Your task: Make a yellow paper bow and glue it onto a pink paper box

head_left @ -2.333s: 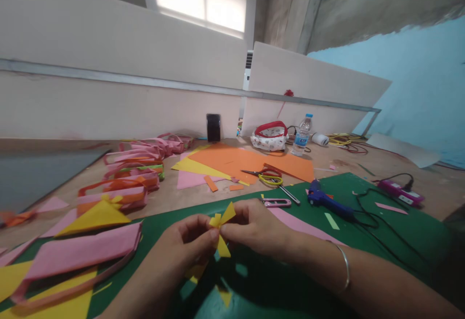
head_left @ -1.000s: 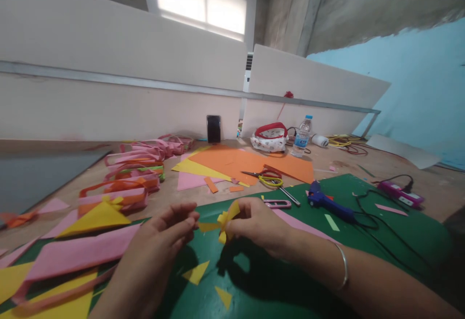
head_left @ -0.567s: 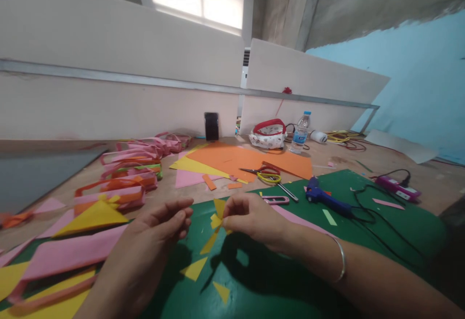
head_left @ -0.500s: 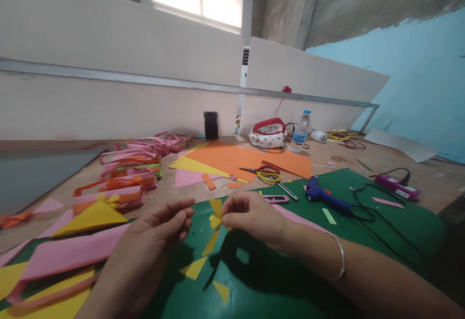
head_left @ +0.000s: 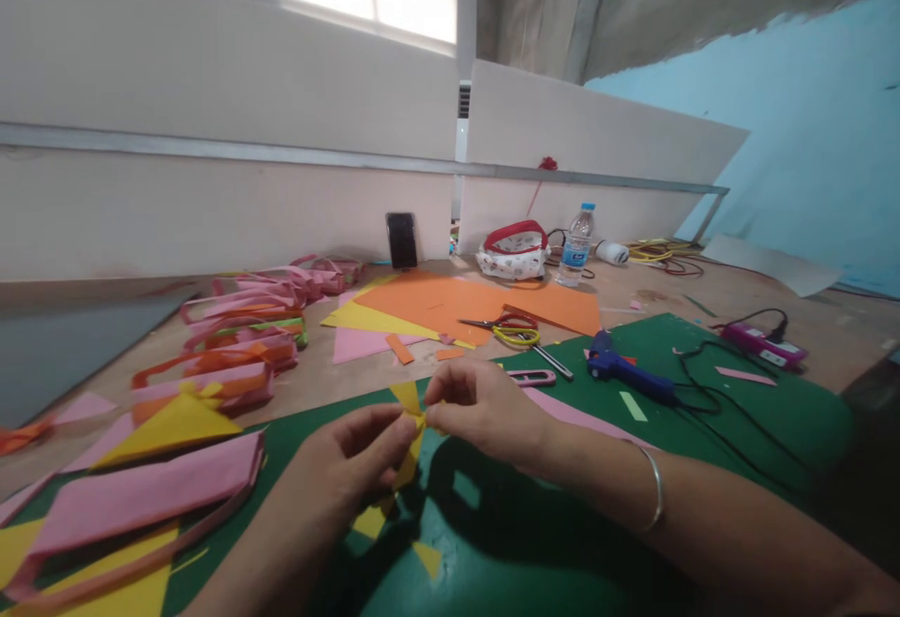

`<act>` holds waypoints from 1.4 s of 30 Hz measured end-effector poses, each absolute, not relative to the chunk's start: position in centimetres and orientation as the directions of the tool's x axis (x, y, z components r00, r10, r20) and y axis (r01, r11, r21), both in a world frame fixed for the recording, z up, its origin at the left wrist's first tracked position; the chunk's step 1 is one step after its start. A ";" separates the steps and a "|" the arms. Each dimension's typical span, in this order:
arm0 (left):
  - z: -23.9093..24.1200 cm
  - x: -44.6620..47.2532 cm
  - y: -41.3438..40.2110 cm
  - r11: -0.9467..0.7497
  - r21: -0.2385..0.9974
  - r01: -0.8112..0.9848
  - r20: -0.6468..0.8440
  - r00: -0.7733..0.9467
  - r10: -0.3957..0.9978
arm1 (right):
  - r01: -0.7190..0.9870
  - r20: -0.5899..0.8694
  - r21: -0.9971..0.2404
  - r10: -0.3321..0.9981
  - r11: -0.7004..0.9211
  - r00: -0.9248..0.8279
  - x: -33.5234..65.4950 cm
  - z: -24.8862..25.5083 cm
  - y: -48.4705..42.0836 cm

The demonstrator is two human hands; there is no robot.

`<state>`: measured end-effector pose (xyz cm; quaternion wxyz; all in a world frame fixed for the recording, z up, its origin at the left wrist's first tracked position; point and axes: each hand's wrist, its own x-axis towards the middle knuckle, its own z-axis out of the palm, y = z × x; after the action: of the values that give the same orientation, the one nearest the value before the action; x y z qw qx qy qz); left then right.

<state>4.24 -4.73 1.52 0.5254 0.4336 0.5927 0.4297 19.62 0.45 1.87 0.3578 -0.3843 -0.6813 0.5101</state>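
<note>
Pinching yellow paper piece (head_left: 410, 420) between both hands, left hand (head_left: 352, 467) and right hand (head_left: 485, 411) closed on it, just above green mat (head_left: 703, 429), near side of blue glue gun (head_left: 622, 371). Probably folding step; next needs firm crease, steady fingers.

Small yellow folded paper piece held above the green cutting mat

The small yellow folded paper piece (head_left: 410, 420) is pinched between the fingertips of the left hand (head_left: 352, 467) and the right hand (head_left: 485, 411). Narrow pointed flaps are fanned out, one upward and one hanging down. It is held just above the green cutting mat (head_left: 562, 542), near its far edge toward the left.
</note>
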 end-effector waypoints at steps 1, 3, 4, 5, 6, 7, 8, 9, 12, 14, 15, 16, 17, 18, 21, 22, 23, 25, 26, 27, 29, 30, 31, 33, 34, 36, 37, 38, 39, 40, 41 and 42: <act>1.4 4.4 -4.9 0.252 0.965 0.071 -0.251 -0.025 0.968 | 0.162 0.107 -0.966 0.883 0.201 -0.457 19.6 1.8 0.4; 1.1 4.4 -5.1 0.235 0.969 0.081 -0.236 0.007 0.972 | 0.182 0.109 -0.959 0.873 0.219 -0.474 19.7 1.8 0.4; 1.1 4.4 -5.2 0.238 0.968 0.083 -0.238 -0.011 0.971 | 0.199 0.110 -0.953 0.870 0.230 -0.480 19.7 1.8 0.4; 1.0 4.3 -5.2 0.237 0.968 0.079 -0.235 -0.032 0.971 | 0.215 0.124 -0.943 0.867 0.254 -0.483 19.7 1.9 0.3; 1.1 4.3 -5.2 0.241 0.967 0.082 -0.238 -0.041 0.970 | 0.228 0.151 -0.929 0.862 0.291 -0.484 19.7 2.0 0.3; 1.1 4.3 -5.2 0.241 0.966 0.094 -0.239 -0.037 0.970 | 0.240 0.188 -0.910 0.853 0.338 -0.488 19.7 2.0 0.3; 1.1 4.3 -5.2 0.226 0.968 0.105 -0.226 -0.019 0.974 | 0.253 0.225 -0.887 0.840 0.387 -0.494 19.7 2.1 0.2; 1.2 4.3 -5.2 0.207 0.972 0.114 -0.209 0.005 0.978 | 0.265 0.252 -0.866 0.828 0.423 -0.501 19.7 2.2 0.2; 1.1 4.5 -5.0 0.202 0.976 0.076 -0.206 0.043 0.978 | 0.285 0.210 -0.873 0.833 0.395 -0.512 19.6 2.0 0.2; 0.8 4.7 -4.9 0.257 0.966 -0.007 -0.257 0.040 0.966 | 0.279 0.148 -0.906 0.855 0.320 -0.497 19.5 1.8 0.3; 0.7 4.7 -4.8 0.287 0.956 -0.054 -0.285 0.049 0.957 | 0.273 0.128 -0.917 0.864 0.289 -0.487 19.5 1.6 0.4; 0.5 4.7 -4.7 0.304 0.948 -0.096 -0.300 0.057 0.952 | 0.267 0.118 -0.925 0.871 0.272 -0.477 19.5 1.5 0.4; 0.4 4.7 -4.6 0.311 0.942 -0.123 -0.305 0.063 0.950 | 0.261 0.116 -0.929 0.875 0.263 -0.469 19.5 1.4 0.5; 0.4 4.7 -4.6 0.311 0.942 -0.130 -0.305 0.065 0.950 | 0.254 0.115 -0.933 0.878 0.256 -0.465 19.5 1.3 0.5; 0.5 4.6 -4.5 0.287 0.956 -0.054 -0.284 0.053 0.957 | 0.235 0.090 -0.946 0.879 0.221 -0.468 19.4 1.3 0.4; 0.6 4.6 -4.5 0.277 0.960 -0.032 -0.275 0.056 0.960 | 0.235 0.081 -0.948 0.879 0.213 -0.471 19.4 1.3 0.4; 0.6 4.6 -4.6 0.269 0.963 -0.021 -0.267 0.068 0.961 | 0.238 0.073 -0.949 0.879 0.207 -0.472 19.4 1.3 0.3; 0.7 4.5 -4.6 0.267 0.964 -0.016 -0.265 0.088 0.960 | 0.249 0.063 -0.948 0.880 0.200 -0.470 19.3 1.4 0.2; 0.7 4.5 -4.6 0.271 0.963 -0.014 -0.268 0.088 0.959 | 0.255 0.058 -0.947 0.882 0.197 -0.467 19.3 1.5 0.2; 0.7 4.5 -4.6 0.273 0.962 -0.008 -0.271 0.083 0.959 | 0.261 0.055 -0.946 0.885 0.195 -0.463 19.3 1.5 0.1; 0.7 4.6 -4.7 0.266 0.964 0.009 -0.266 0.074 0.961 | 0.272 0.050 -0.943 0.888 0.193 -0.457 19.3 1.4 0.1; 0.7 4.6 -4.7 0.261 0.965 0.024 -0.262 0.072 0.962 | 0.278 0.048 -0.941 0.889 0.193 -0.455 19.3 1.4 0.2; 0.6 4.6 -4.7 0.257 0.965 0.042 -0.260 0.074 0.963 | 0.282 0.047 -0.940 0.890 0.192 -0.453 19.2 1.3 0.2; 0.5 4.5 -4.7 0.261 0.962 0.080 -0.266 0.073 0.961 | 0.285 0.047 -0.939 0.893 0.193 -0.447 19.2 1.1 0.2; 0.5 4.5 -4.6 0.265 0.960 0.094 -0.272 0.072 0.960 | 0.283 0.051 -0.939 0.894 0.195 -0.446 19.2 1.0 0.3; 0.4 4.3 -4.5 0.270 0.957 0.108 -0.279 0.074 0.957 | 0.280 0.062 -0.938 0.894 0.204 -0.444 19.1 1.0 0.2; 0.3 4.3 -4.5 0.270 0.956 0.114 -0.279 0.073 0.958 | 0.281 0.065 -0.937 0.895 0.207 -0.442 19.1 0.9 0.2; 0.2 4.2 -4.5 0.267 0.956 0.121 -0.277 0.073 0.958 | 0.282 0.065 -0.937 0.896 0.207 -0.439 19.1 0.9 0.2; 0.2 4.2 -4.4 0.263 0.957 0.127 -0.273 0.074 0.959 | 0.284 0.062 -0.937 0.898 0.202 -0.436 19.0 0.9 0.2; 0.1 4.2 -4.5 0.257 0.958 0.130 -0.268 0.078 0.960 | 0.287 0.058 -0.937 0.901 0.197 -0.430 19.0 0.9 0.1; -0.1 4.2 -4.6 0.251 0.959 0.131 -0.263 0.084 0.961 | 0.290 0.056 -0.937 0.904 0.194 -0.424 19.0 0.8 0.1; -0.2 4.3 -4.7 0.246 0.961 0.129 -0.258 0.091 0.962 | 0.291 0.056 -0.937 0.905 0.194 -0.421 18.9 0.8 0.1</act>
<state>4.25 -4.68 -0.18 0.5558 0.4866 0.5602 0.3748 18.95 0.07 0.76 0.3269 -0.4271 -0.6999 0.4699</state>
